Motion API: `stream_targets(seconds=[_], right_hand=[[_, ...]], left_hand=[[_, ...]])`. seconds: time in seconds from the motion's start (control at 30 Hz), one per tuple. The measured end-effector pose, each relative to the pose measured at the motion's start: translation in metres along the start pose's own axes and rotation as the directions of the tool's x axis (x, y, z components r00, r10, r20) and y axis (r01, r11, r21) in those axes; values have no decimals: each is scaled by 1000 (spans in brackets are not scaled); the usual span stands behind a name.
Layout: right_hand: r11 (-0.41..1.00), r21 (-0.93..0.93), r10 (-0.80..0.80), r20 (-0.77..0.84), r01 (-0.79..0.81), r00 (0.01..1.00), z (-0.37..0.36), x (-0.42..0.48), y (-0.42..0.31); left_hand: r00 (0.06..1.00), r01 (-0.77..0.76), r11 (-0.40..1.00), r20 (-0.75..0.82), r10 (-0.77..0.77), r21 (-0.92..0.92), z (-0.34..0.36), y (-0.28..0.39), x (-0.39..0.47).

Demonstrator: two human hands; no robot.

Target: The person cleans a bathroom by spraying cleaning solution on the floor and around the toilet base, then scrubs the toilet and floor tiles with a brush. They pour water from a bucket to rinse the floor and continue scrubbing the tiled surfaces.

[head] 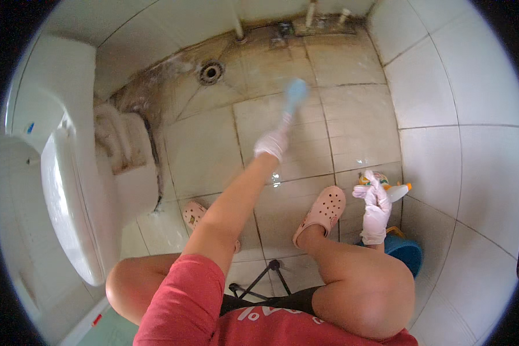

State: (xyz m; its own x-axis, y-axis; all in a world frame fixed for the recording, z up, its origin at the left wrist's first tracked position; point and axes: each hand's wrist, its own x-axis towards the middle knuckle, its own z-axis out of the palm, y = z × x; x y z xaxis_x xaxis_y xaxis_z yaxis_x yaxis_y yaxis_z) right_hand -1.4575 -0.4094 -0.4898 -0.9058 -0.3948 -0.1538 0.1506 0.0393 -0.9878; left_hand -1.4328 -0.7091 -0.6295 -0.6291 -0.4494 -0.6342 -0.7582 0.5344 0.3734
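Note:
My left hand (271,145), in a thin whitish glove, grips the handle of a brush with a light blue head (296,91). Motion blurs the brush, held over the tiled floor (281,138); its bristles cannot be made out. Beyond my right knee is my right hand (375,199), gloved too, with its fingers bent and close together. It overlaps a spray bottle (398,192) with a white head and an orange nozzle; whether it holds the bottle cannot be told.
A round floor drain (211,72) lies near the stained back wall edge, by pipes (238,30). A white toilet (75,203) stands at left. A blue bucket (408,255) is beside my right leg. Pink clogs (326,205) are on my feet, with black folding-stool legs (259,281) between them.

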Motion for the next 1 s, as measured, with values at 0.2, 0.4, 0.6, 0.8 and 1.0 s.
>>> stream_targets(seconds=[0.2,0.4,0.6,0.8,1.0], right_hand=[[996,-87,3,-14,-4,1000,-6,12,-16],[996,-80,28,-40,-32,999,-15,17,-19],[984,-150,82,-121,-100,989,-31,20,-28],[969,-249,-112,-428,2,897,-51,17,-14],[751,-544,-110,-663,-375,741,-70,25,1]], left_hand=[[985,-170,972,-8,174,165,-40,-32,55],[998,-14,994,65,22,-111,3,75,47],[944,-314,927,-42,328,204,-32,97,92],[887,-457,806,129,443,375,32,183,55],[608,-765,603,560,562,226,64,187,-22]])
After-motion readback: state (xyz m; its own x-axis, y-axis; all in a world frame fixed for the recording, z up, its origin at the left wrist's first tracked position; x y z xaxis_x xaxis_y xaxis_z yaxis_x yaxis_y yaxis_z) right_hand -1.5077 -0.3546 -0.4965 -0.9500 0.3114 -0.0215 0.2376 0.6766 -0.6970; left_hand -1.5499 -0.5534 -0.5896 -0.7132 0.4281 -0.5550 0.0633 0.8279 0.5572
